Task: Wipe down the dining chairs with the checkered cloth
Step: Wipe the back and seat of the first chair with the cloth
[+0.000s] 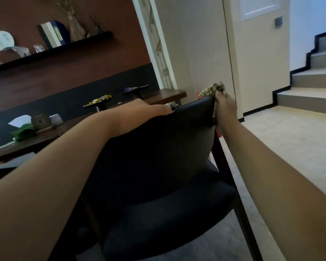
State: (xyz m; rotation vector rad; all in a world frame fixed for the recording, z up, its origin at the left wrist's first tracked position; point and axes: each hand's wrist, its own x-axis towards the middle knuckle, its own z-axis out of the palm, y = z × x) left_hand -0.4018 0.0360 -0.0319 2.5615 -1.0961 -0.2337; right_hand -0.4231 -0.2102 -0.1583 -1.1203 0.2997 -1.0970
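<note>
A dark upholstered dining chair (164, 147) with dark wooden legs fills the middle of the view, its back toward me. My left hand (147, 113) lies over the top edge of the backrest, the fingers reaching over it. My right hand (225, 108) grips the checkered cloth (212, 90) at the backrest's right upper corner. The bunched green-and-cream cloth sticks up above the corner, and a strip of it hangs down the backrest's right edge under my palm.
A dark wooden dining table (164, 97) stands beyond the chair with two small stands of sweets (98, 100), a tissue box (23, 129) and a small ornament. A wall shelf (51, 51) holds books and vases. A cream door (256, 53), stairs (312, 78) and open floor lie to the right.
</note>
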